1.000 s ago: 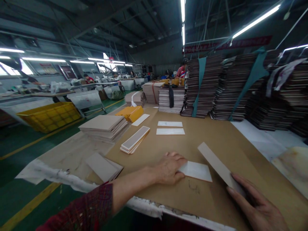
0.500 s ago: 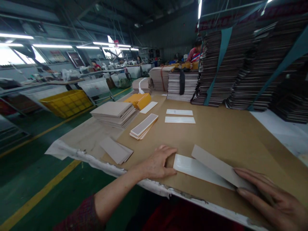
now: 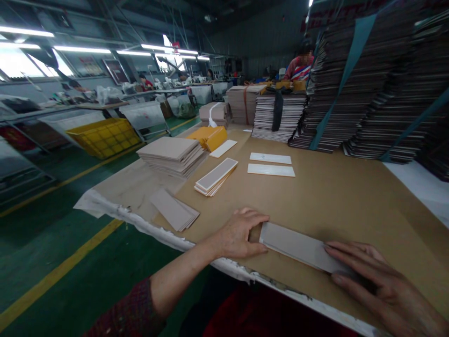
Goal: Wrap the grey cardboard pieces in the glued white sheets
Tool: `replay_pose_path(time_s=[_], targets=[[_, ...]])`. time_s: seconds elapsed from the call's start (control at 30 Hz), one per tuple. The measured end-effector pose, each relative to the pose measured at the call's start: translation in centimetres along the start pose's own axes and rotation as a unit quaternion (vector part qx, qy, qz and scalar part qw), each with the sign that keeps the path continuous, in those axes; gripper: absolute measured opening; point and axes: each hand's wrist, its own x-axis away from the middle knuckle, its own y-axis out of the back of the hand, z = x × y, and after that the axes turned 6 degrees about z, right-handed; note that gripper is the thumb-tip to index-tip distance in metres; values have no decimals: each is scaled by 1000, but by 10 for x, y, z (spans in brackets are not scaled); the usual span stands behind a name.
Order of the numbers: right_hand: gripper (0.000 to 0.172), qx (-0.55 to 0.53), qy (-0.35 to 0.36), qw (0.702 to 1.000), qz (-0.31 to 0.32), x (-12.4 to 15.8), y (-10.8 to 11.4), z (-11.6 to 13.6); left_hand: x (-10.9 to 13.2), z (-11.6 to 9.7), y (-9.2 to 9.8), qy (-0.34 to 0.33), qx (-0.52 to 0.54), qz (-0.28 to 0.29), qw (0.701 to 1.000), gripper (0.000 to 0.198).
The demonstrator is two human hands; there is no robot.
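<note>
A grey cardboard strip (image 3: pixel 298 242) lies over a white strip, whose pale edge shows at the left end and along the near side. My right hand (image 3: pixel 377 276) grips the cardboard's right end between thumb and fingers. At the other end, my left hand (image 3: pixel 238 236) has its thumb and fingers spread around the corners, fingertips at the edges, palm off the strip. Farther off lie two white strips (image 3: pixel 271 170), side by side. Left of them is a small pile of grey-faced strips with white borders (image 3: pixel 216 177). Loose grey cardboard strips (image 3: pixel 174 210) fan out near the left edge.
The brown-covered table (image 3: pixel 336 196) has a ragged white front edge. A stack of grey boards (image 3: pixel 171 150) and a yellow bundle (image 3: pixel 208 137) stand at the back left. Tall strapped dark stacks (image 3: pixel 379 89) rise at the back right. A co-worker (image 3: pixel 298 68) is behind them.
My right hand has brought the tilted grey cardboard strip down and left onto the white strip, nearly covering it. My left hand keeps its place at the left end. The view has shifted slightly.
</note>
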Motion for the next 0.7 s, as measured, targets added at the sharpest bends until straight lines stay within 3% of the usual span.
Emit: replay_pose_path(time_s=[0.33, 0.7], targets=[[41, 10, 30, 999, 2, -8, -2, 1, 0, 2, -2, -29, -7, -17, 999, 52], [39, -5, 36, 999, 23, -8, -4, -4, -1, 0, -1, -36, -12, -18, 999, 48]])
